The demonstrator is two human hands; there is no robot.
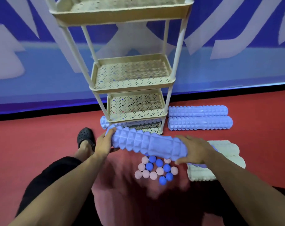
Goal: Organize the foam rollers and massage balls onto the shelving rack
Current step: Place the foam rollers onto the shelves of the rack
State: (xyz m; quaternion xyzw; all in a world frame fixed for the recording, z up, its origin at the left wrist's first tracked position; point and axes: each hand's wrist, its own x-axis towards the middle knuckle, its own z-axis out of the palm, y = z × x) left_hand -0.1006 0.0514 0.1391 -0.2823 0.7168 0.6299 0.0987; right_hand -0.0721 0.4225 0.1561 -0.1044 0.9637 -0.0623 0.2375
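I grip roller [148,145] w/ both hands: left [104,144] & right [193,150] fingers curled round ends; balls [154,170] below fingers.

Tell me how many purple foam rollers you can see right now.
4. One held roller in both hands, left hand and right hand; one on the rack's bottom shelf; two on the floor right of the rack. Others may be hidden.

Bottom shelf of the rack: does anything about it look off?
Yes. A purple roller already lies on the rack bottom tier, its left end poking out past the post. Both hands, left hand and right hand, hold another purple roller above the floor.
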